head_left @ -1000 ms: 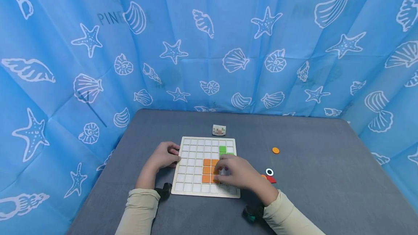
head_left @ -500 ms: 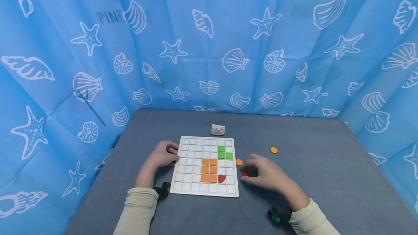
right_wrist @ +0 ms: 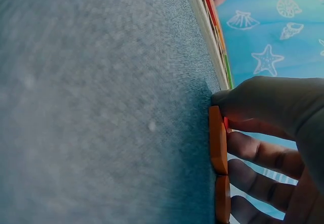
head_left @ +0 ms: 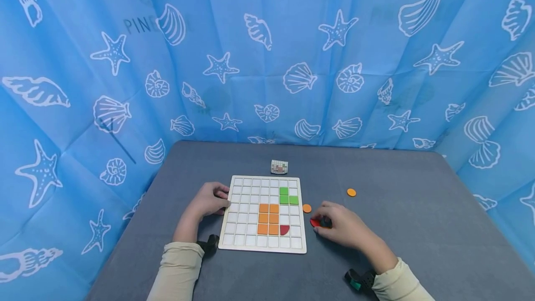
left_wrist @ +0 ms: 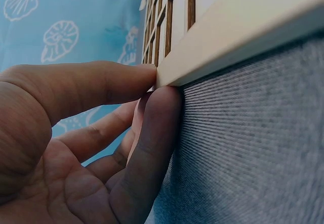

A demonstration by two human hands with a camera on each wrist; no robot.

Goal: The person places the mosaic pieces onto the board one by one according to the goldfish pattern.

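A pale wooden grid board (head_left: 244,226) lies on the grey table. Orange square tiles (head_left: 263,218), green square tiles (head_left: 283,199) and one dark red quarter-circle tile (head_left: 284,230) sit in its cells. My left hand (head_left: 206,199) grips the board's left edge between thumb and finger, seen close in the left wrist view. To the right of the board, my right hand (head_left: 344,226) pinches a red tile (head_left: 315,222) at its thumb and index fingertips. Orange pieces (right_wrist: 217,140) lie on the table against those fingers. Much of the red tile is hidden by the hand.
One orange disc (head_left: 307,208) lies just off the board's right edge, another orange disc (head_left: 351,192) farther back. Behind the board is a small patterned card (head_left: 279,166). A blue shell-print curtain (head_left: 267,82) hangs along the table's back.
My right hand has left the board and moved right to the loose pieces, taking hold of a red tile. The dark red quarter-circle now shows on the board. My left hand stays put.
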